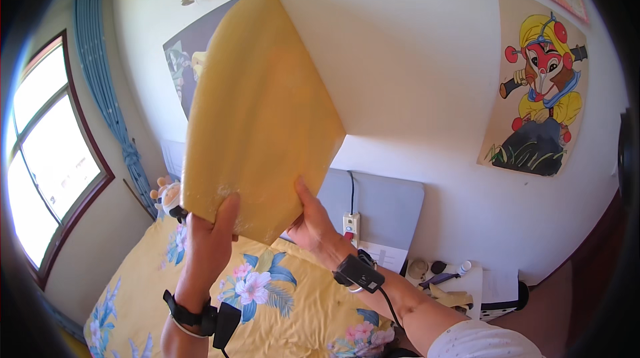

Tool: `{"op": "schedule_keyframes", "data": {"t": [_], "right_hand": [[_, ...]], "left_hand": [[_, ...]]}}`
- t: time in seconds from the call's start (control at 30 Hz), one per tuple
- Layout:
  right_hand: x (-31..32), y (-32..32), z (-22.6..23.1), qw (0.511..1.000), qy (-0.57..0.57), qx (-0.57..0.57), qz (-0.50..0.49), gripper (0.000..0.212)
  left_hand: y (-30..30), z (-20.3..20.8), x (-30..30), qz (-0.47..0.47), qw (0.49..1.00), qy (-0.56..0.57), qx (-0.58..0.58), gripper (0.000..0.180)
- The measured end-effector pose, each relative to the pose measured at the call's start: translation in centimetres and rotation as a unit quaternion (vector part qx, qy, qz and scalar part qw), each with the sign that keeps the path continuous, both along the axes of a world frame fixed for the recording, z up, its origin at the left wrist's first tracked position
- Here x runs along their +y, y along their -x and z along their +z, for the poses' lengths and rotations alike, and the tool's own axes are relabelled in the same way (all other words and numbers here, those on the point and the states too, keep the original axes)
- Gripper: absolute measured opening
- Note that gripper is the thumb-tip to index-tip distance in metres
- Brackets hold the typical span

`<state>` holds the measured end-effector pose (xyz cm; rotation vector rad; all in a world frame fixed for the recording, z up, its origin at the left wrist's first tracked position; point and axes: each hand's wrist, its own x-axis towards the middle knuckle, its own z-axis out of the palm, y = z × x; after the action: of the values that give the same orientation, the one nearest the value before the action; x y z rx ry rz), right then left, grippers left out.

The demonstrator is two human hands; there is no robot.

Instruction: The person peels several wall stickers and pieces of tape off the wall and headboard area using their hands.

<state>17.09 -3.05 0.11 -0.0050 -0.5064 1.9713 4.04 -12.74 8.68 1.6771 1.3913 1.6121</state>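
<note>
A large, stiff-looking yellow sheet (267, 105) is held up in front of me above the bed, its left side curving over. Whether it is paper or plastic I cannot tell. My left hand (212, 238) grips its lower left edge, with the thumb on the near face and the fingers mostly behind. At the lower right edge my right hand (312, 221) is closed on it too, thumb in front. Below both hands spreads a yellow floral bedspread (267, 291). Each wrist wears a dark strapped device with a cable.
A grey headboard (393, 201) stands against the wall, with a power strip (351, 225) on it. To the right, a bedside table (475, 285) carries small items. A plush toy (167, 195) sits at the bed's far left, near a blue curtain (107, 71). A painted poster (540, 91) hangs at right.
</note>
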Motion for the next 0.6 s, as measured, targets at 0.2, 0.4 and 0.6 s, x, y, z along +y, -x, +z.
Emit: {"op": "schedule_keyframes", "data": {"t": [0.2, 0.4, 0.6], "right_hand": [[1.3, 1.6, -1.3, 1.0, -0.007, 0.012, 0.013, 0.032], [1.0, 1.2, -1.2, 0.999, 0.025, 0.02, -0.038, 0.034], [-0.2, 0.7, -0.8, 1.0, -0.015, 0.008, -0.027, 0.036]], "left_hand": [[0.8, -0.2, 0.5, 0.013, 1.0, 0.008, -0.018, 0.021], [0.4, -0.5, 0.4, -0.016, 1.0, -0.01, -0.012, 0.023], [0.2, -0.8, -0.7, -0.013, 1.0, 0.003, -0.025, 0.025]]}}
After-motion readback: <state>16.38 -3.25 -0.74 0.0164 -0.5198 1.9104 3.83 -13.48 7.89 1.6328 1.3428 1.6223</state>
